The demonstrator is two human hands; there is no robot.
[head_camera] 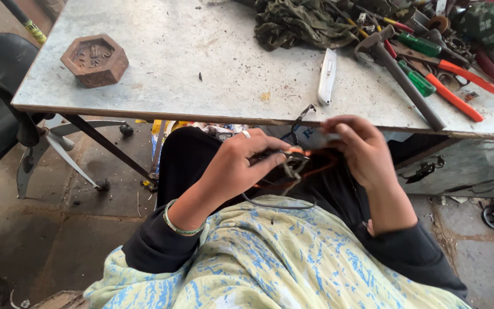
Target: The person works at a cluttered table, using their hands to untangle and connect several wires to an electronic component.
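1. Below the front edge of the scratched grey metal desk (201,51), the left hand (232,166) and right hand (361,150) both close around a tangle of thin black and orange wires (293,169) over the lap.
2. Fingers hide most of the tangle; what sits inside it cannot be made out.
3. At the desk's far right corner, a heap of orange- and green-handled tools (435,63) is cut off by the frame.
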